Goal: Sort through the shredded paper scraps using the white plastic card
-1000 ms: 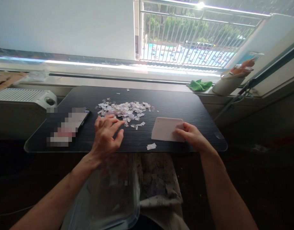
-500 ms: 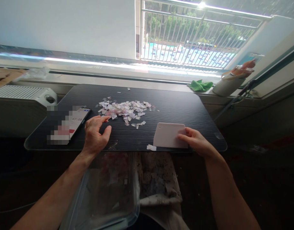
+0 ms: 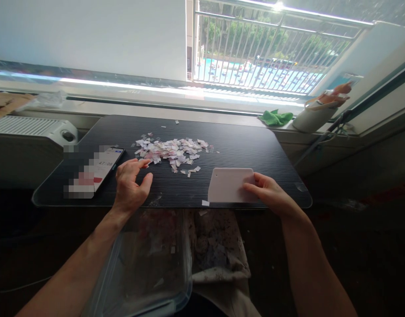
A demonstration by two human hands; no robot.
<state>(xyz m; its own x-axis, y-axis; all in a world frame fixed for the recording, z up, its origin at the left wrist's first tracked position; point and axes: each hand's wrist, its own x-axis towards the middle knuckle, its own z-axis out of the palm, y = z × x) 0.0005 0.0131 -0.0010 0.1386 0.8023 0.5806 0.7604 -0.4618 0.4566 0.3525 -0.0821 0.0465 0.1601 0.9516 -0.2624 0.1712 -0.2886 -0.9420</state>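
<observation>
Pinched at its right edge by my right hand (image 3: 266, 192), a pale pinkish flat scraper (image 3: 230, 185) rests near the front edge of the black table (image 3: 251, 147). A small white paper scrap (image 3: 205, 203) lies by the scraper's lower left corner, at the table edge. My left hand (image 3: 132, 181) is open, thumb and fingers apart, its fingertips at the near left side of a loose pile of paper scraps (image 3: 176, 152). Below the edge, another scrap (image 3: 202, 212) shows above a fabric bag (image 3: 218, 259) holding more bits.
Left of my left hand lies a phone (image 3: 105, 169), partly blurred out. Under the table's front stands a clear plastic bin (image 3: 187, 281). On the sill are a green cloth (image 3: 275, 118) and a pale pot (image 3: 314, 116). A white slatted appliance (image 3: 33, 127) stands left.
The scraper in my right hand has slid slightly left. One paper scrap has gone over the table's front edge, while another stays at the edge. My left hand has hardly moved.
</observation>
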